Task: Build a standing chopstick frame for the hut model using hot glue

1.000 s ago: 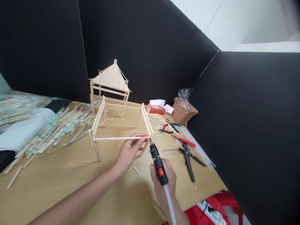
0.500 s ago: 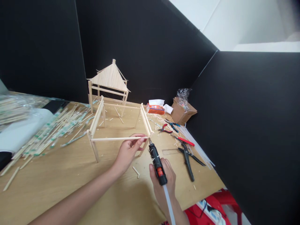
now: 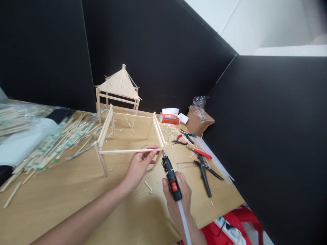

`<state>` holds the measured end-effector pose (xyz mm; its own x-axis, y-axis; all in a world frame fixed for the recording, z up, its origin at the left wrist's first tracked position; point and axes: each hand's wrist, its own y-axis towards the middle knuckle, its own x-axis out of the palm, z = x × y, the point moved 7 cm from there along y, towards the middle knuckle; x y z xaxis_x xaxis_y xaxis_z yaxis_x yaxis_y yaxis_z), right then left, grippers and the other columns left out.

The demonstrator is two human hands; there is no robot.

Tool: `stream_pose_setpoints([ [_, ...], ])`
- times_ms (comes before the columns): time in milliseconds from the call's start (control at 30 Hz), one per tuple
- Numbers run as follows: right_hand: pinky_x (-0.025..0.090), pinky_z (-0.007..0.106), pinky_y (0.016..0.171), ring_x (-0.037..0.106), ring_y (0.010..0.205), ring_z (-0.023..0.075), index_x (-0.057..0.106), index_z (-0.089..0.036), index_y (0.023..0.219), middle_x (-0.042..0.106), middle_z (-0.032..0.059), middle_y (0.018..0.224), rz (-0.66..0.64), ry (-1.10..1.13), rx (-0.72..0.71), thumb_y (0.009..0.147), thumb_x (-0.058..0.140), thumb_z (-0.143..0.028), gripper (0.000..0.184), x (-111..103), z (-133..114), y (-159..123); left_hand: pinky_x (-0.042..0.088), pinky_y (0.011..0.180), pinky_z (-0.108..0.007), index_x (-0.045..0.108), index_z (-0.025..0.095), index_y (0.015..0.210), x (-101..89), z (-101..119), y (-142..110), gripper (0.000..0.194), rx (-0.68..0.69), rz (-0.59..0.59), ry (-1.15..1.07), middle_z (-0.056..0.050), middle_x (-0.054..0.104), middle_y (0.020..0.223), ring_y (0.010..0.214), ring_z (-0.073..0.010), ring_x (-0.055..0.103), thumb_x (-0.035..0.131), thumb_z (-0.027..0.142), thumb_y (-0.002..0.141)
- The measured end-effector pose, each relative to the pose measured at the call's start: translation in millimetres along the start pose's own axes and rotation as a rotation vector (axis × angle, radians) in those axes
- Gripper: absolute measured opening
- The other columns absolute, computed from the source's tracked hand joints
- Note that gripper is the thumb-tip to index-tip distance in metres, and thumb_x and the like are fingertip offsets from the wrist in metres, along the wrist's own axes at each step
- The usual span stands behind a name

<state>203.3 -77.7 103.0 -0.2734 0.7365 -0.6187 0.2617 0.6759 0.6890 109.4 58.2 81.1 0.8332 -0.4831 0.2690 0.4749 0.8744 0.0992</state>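
Your left hand point(image 3: 139, 166) reaches in from the lower left, wrist bent, fingers point(image 3: 152, 152) pinched together on a wooden stick point(image 3: 127, 151), the front rail of a stick frame point(image 3: 104, 131) standing on the desk point(image 3: 63, 207). Your right hand point(image 3: 177, 197) wraps around a black hot glue gun point(image 3: 171, 178), nozzle just beside the rail's end.

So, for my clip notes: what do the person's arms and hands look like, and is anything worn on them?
The left hand and right hand are bare, without gloves, and the left forearm and right forearm are uncovered, with no sleeves, watch or bracelet showing.
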Motion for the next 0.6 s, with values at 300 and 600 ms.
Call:
stream_pose_setpoints([
  [300,0.039,0.027,0.057,0.049,0.061,0.0164,0.049,-0.022,0.076,0.049,-0.0013,0.063,0.007,0.010,-0.008,0.090,0.052,-0.030,0.017,-0.6,1.5,-2.1,0.056,0.070,-0.028,0.065,0.018,0.098,-0.4,-0.7,-0.8,0.035,-0.010,0.011,-0.001,-0.008,0.069,0.107,0.103,-0.0235,0.063,0.061,0.049,0.082],
  [600,0.038,0.027,0.057,0.050,0.061,0.0169,0.050,-0.022,0.077,0.051,-0.0005,0.064,-0.013,0.015,0.008,0.091,0.052,-0.031,0.017,-0.1,2.3,-2.8,0.056,0.070,-0.027,0.065,0.018,0.098,-0.6,0.5,0.5,0.034,-0.007,0.008,-0.002,-0.008,0.069,0.106,0.103,-0.0231,0.063,0.061,0.049,0.083],
])
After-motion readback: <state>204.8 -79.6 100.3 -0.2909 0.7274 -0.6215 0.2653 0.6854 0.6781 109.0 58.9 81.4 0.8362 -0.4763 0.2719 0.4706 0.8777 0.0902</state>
